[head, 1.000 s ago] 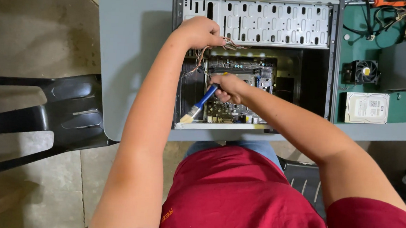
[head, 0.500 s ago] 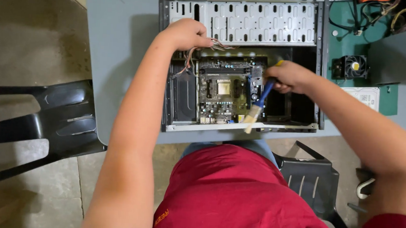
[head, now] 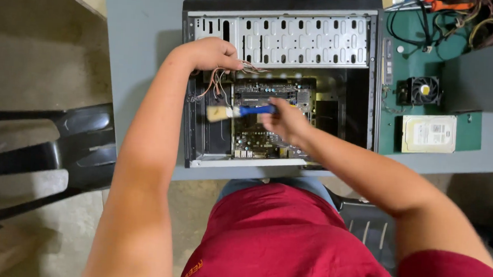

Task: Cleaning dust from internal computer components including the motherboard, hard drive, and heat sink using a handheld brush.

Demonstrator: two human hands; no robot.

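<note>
A: Where's the brush [head: 241, 111] right now?

B: Centre of frame, inside the open case [head: 278, 89], over the left part of the board [head: 267, 120]. My right hand [head: 284, 121] is clenched around the blue handle. Bristles point toward frame left, so the long axis runs nearly horizontal, tip slightly low on the left.

A: And the other hand?

B: My left hand [head: 209, 53] sits up and left of the brush, at the case's upper left inner edge. It's curled over the wires [head: 218, 80], pinning them up and away from the board. The bundle hangs just above the bristles, near but apart as far as I can tell.

A: Which hand is nearer the bristle end?

B: Left, by position, but it's busy with the wires. Right owns the brush. The tip lies left of my grip, past the board's left edge and over the dark case floor.

A: Anything off to the side?

B: Fan [head: 421, 90] and drive [head: 429, 133] on the green mat [head: 474, 138] at frame right, well apart from both hands.
</note>
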